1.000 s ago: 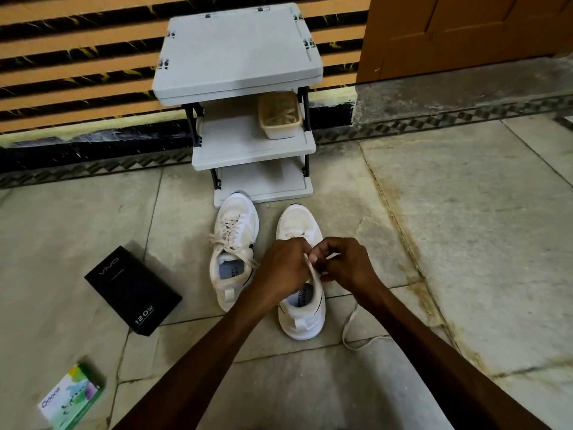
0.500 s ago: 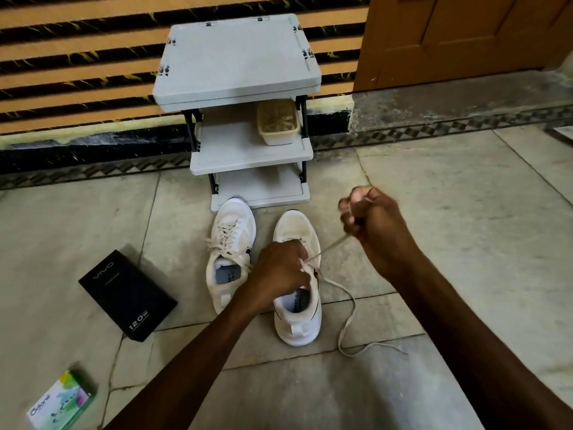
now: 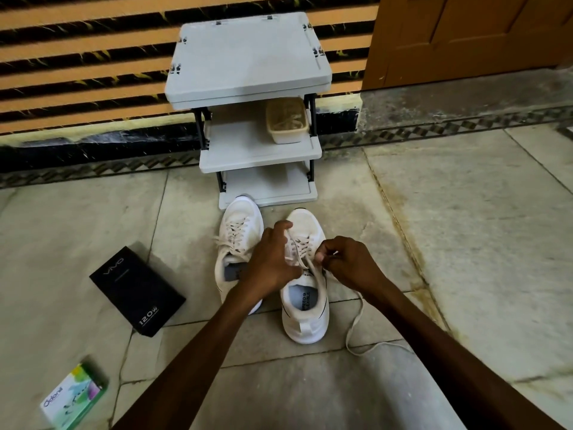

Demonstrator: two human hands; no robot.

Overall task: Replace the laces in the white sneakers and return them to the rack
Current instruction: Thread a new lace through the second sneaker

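Observation:
Two white sneakers stand side by side on the floor in front of a grey three-tier rack (image 3: 248, 66). The left sneaker (image 3: 237, 237) is fully laced. My left hand (image 3: 273, 262) rests over the tongue of the right sneaker (image 3: 305, 308), fingers curled by its eyelets and touching the lace. My right hand (image 3: 347, 265) pinches the tip of the cream lace (image 3: 356, 324) just right of the eyelets. The lace's loose tail loops down across the floor to the right of the shoe.
A beige tub (image 3: 286, 124) with laces in it sits on the rack's middle shelf. A black box (image 3: 138, 290) lies on the floor to the left, a small green and white box (image 3: 74, 395) nearer me. A striped wall stands behind and a wooden door (image 3: 465, 35) at the back right.
My right hand, which had pulled the lace up and away to the right, has come back down to the eyelets. The lace has gone slack.

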